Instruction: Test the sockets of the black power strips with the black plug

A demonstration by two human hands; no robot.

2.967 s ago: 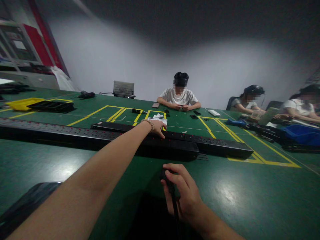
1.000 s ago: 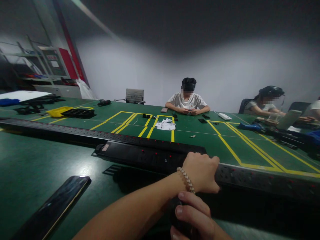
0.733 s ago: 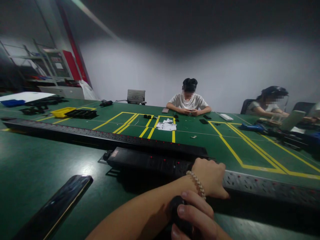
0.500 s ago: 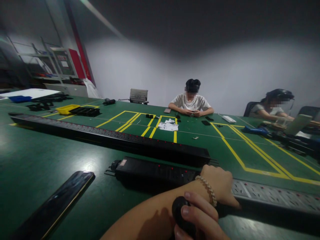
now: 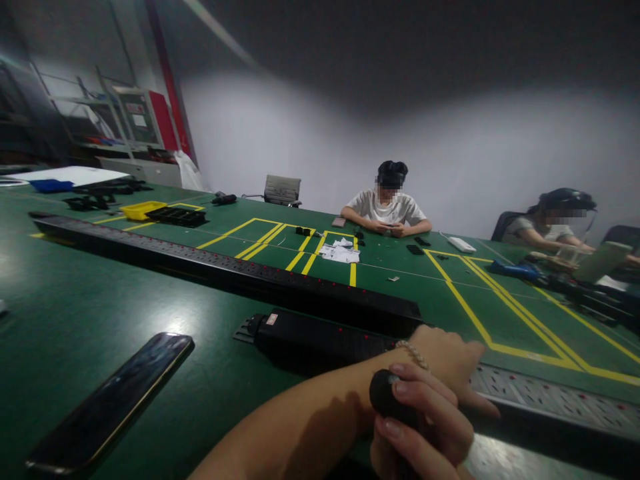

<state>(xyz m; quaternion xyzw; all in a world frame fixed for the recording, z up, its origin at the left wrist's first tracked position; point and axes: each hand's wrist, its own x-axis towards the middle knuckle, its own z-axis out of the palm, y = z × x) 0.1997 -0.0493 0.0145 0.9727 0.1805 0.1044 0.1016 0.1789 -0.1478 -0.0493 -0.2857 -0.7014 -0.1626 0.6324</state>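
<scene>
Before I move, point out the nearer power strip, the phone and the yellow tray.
Nearer power strip (image 5: 310,330), head view: black top beside the sticker.
Phone (image 5: 115,402), head view: middle of the screen.
Yellow tray (image 5: 134,214), head view: near wall.

Workshop or assembly room
A long green worktable (image 5: 210,373) bears yellow tape outlines (image 5: 493,343), parts bins (image 5: 144,211) and long black power strips (image 5: 230,273); people in headgear sit around it, and metal shelving (image 5: 93,100) stands behind.
</scene>
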